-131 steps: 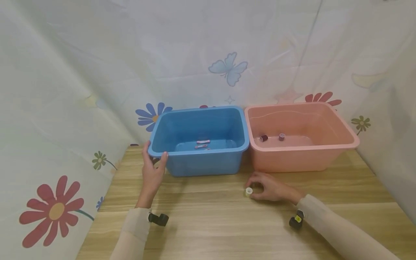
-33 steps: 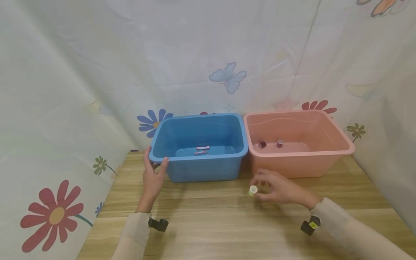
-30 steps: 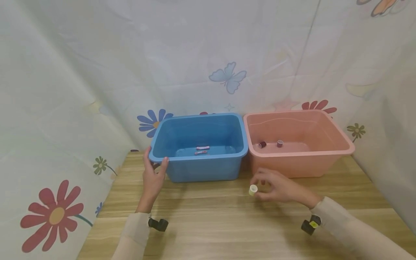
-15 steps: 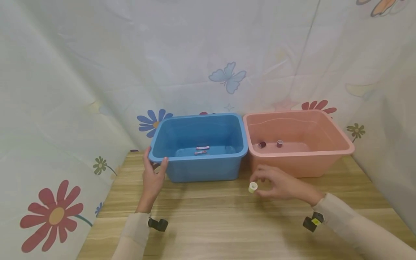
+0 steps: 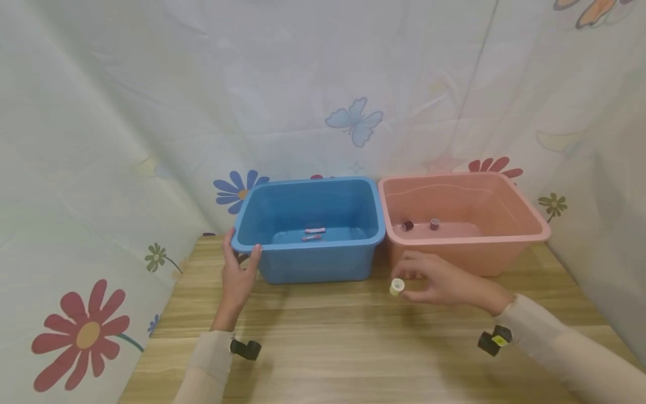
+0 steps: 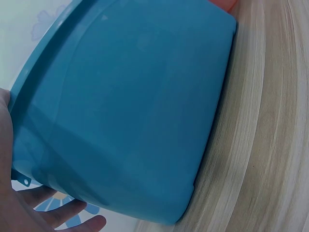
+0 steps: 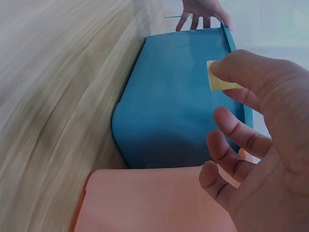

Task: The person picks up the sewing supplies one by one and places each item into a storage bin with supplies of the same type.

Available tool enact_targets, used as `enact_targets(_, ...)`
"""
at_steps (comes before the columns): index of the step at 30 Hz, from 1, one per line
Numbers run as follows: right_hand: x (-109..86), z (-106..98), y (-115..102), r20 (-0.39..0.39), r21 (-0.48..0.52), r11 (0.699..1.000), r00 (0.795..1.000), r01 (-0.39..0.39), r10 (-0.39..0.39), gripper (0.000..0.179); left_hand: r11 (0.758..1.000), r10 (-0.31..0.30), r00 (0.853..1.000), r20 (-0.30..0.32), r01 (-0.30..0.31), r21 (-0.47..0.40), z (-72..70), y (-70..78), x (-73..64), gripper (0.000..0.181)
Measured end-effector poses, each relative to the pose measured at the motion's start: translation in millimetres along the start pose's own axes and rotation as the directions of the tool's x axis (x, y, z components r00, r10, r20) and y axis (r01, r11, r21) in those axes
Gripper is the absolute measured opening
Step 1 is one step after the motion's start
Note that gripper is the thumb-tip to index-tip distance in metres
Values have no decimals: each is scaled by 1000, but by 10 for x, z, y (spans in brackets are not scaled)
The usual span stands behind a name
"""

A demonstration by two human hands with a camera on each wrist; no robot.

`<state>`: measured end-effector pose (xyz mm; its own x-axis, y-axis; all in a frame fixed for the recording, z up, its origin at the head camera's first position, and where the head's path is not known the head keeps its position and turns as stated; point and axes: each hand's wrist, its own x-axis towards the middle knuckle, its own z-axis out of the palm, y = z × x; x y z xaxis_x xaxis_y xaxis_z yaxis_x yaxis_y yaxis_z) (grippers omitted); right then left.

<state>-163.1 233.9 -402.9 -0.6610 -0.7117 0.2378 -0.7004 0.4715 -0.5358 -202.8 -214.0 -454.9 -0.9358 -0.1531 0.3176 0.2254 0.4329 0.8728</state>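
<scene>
My left hand [image 5: 239,279] grips the near left corner of the blue tub [image 5: 310,259], thumb at the front of its rim and the other fingers round the side. With thumb and forefinger, my right hand [image 5: 439,282] pinches a small pale-yellow thread spool [image 5: 397,287] with a white, holed end. The spool is above the table, in front of the pink tub [image 5: 449,255]. In the right wrist view, the remaining fingers of that hand are loosely bent and apart from the spool [image 7: 219,79].
Two dark spools, one on its side [image 5: 407,225] and one upright [image 5: 434,224], lie in the pink tub. Slim pink-and-white pieces [image 5: 315,230] lie in the blue tub. Both tubs stand side by side on the wooden table [image 5: 323,348], before a flowered curtain [image 5: 282,101].
Since the earliest frame, the yellow spool has risen off the table in my right hand. Over the last second it moved slightly up and toward the pink tub. My left hand stays put.
</scene>
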Motion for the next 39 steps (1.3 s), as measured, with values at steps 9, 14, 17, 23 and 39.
enact_targets(9, -8, -64, -51, 6, -12, 1000, 1000, -9, 9, 28, 1000, 7, 1000, -6, -7, 1, -3, -1, -4, 77)
enact_targets(14, -4, -117, -77, -7, -22, 999, 1000, 28, -28, 26, 1000, 2, 1000, -7, -2, 5, -5, -4, 3, 77)
enact_targets(17, 3, -153, -95, -12, -27, 999, 999, 37, -37, 26, 1000, -4, 1000, -6, 4, 8, -8, -11, 4, 77)
enact_targets(23, -2, -227, -111, -6, -53, 998, 999, 32, -32, 27, 1000, -15, 1000, 3, 14, 10, -11, -5, 3, 77)
enact_targets(39, -41, -404, -151, -10, -142, 990, 1000, -6, 4, 31, 1000, -23, 1000, 8, 23, 12, -17, 5, -5, 79)
